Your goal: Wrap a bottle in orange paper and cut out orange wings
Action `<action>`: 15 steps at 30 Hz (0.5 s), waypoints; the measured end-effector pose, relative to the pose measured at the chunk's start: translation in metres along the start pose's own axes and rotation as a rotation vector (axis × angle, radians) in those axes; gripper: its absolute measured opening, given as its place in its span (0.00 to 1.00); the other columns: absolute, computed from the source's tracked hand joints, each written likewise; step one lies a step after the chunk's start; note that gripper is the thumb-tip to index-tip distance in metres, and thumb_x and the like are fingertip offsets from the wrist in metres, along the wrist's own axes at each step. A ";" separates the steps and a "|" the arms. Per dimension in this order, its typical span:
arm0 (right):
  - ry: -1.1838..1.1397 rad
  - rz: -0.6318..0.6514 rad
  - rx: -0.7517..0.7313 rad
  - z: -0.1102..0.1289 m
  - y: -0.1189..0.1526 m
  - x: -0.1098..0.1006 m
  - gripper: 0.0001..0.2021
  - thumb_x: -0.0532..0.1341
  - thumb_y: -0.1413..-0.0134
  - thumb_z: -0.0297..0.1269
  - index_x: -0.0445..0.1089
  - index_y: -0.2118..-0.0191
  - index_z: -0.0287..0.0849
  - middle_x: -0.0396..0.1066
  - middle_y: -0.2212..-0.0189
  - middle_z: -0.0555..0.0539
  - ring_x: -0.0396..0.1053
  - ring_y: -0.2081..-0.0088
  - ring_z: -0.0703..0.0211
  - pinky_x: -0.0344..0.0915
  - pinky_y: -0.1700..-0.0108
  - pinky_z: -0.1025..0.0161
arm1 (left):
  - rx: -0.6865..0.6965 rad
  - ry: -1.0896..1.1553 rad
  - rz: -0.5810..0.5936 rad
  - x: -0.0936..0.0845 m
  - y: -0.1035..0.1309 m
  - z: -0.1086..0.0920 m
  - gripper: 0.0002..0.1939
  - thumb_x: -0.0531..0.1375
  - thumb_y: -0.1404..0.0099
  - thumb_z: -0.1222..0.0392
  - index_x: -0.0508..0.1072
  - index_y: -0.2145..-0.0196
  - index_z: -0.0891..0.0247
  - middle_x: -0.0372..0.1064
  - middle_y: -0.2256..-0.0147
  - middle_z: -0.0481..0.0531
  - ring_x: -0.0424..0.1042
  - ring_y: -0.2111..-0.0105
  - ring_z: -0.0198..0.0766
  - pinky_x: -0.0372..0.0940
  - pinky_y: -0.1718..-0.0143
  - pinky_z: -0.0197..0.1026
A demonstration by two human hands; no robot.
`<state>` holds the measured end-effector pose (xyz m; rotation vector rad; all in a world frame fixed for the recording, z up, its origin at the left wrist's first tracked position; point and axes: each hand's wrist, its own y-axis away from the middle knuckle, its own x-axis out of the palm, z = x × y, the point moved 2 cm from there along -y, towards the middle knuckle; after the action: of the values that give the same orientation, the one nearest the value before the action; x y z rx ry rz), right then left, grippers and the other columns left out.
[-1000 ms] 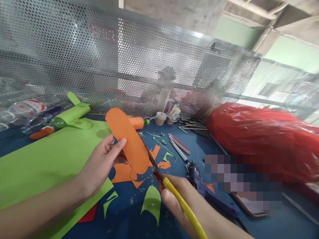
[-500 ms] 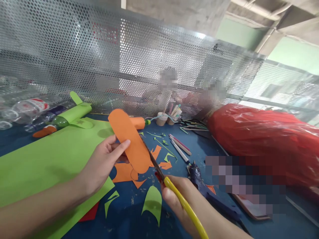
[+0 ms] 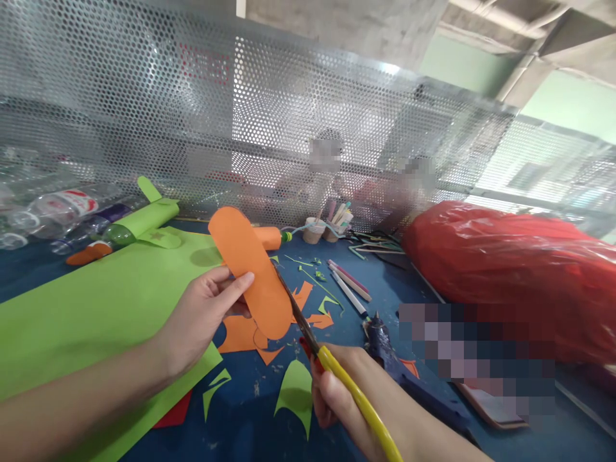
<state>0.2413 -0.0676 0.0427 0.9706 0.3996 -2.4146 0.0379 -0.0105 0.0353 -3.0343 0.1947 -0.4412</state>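
Observation:
My left hand [image 3: 206, 308] pinches an orange paper strip with rounded ends [image 3: 250, 273], thumb on its face and fingers behind. The strip is tilted, its upper end leaning left. In my right hand [image 3: 344, 385] are scissors [image 3: 359, 404] with yellow-coated handles; their dark blades lie along the strip's right edge. Under the strip, orange paper scraps [image 3: 240, 335] lie on the blue table [image 3: 240, 410]. A green paper piece with a curved notch [image 3: 295, 391] rests just left of my right hand.
A large green sheet [image 3: 110, 308] covers the left side, near a green-wrapped bottle [image 3: 144, 221] and clear bottles [image 3: 60, 208]. Pens [image 3: 349, 292], a blue glue gun [image 3: 409, 378] and a red plastic bag [image 3: 505, 269] are on the right. Cups [image 3: 314, 230] stand by the mesh screen [image 3: 192, 128].
The strip remains between my left thumb and fingers, and the scissors remain in my right hand. Both have shifted only very slightly; the fingers of my right hand show more below the handle.

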 end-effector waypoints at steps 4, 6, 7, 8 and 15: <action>0.051 0.051 -0.030 0.005 0.000 -0.006 0.30 0.37 0.38 0.63 0.61 0.70 0.42 0.65 0.75 0.47 0.58 0.76 0.62 0.54 0.75 0.64 | -0.014 -0.010 0.030 0.001 0.001 0.000 0.10 0.62 0.37 0.55 0.78 0.60 0.61 0.80 0.64 0.52 0.77 0.66 0.41 0.70 0.66 0.39; 0.064 0.079 -0.040 0.007 0.000 -0.007 0.30 0.36 0.38 0.62 0.61 0.70 0.42 0.63 0.75 0.47 0.57 0.76 0.62 0.54 0.75 0.64 | -0.023 -0.014 0.038 0.002 0.002 0.000 0.10 0.63 0.37 0.55 0.78 0.60 0.61 0.80 0.64 0.52 0.77 0.68 0.40 0.70 0.66 0.39; 0.069 0.080 -0.044 0.007 0.000 -0.008 0.30 0.37 0.38 0.62 0.61 0.70 0.42 0.63 0.75 0.48 0.57 0.76 0.62 0.54 0.74 0.64 | -0.028 -0.014 0.037 0.002 0.002 0.000 0.11 0.63 0.37 0.55 0.78 0.60 0.61 0.80 0.65 0.52 0.77 0.69 0.40 0.70 0.66 0.39; 0.070 0.075 -0.048 0.007 0.000 -0.008 0.30 0.37 0.37 0.62 0.61 0.70 0.42 0.63 0.74 0.48 0.57 0.76 0.62 0.54 0.74 0.64 | -0.030 -0.015 0.035 0.003 0.003 0.000 0.11 0.63 0.38 0.55 0.78 0.60 0.61 0.80 0.65 0.52 0.76 0.70 0.39 0.70 0.66 0.40; 0.085 0.046 -0.039 0.004 0.003 -0.006 0.32 0.35 0.38 0.63 0.62 0.71 0.42 0.65 0.75 0.48 0.58 0.75 0.62 0.53 0.75 0.64 | -0.015 -0.033 0.052 0.005 0.006 0.000 0.11 0.63 0.38 0.55 0.78 0.59 0.61 0.80 0.64 0.53 0.77 0.68 0.42 0.70 0.66 0.41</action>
<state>0.2437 -0.0698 0.0496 1.0566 0.4475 -2.3217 0.0420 -0.0170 0.0360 -3.0410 0.2755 -0.3869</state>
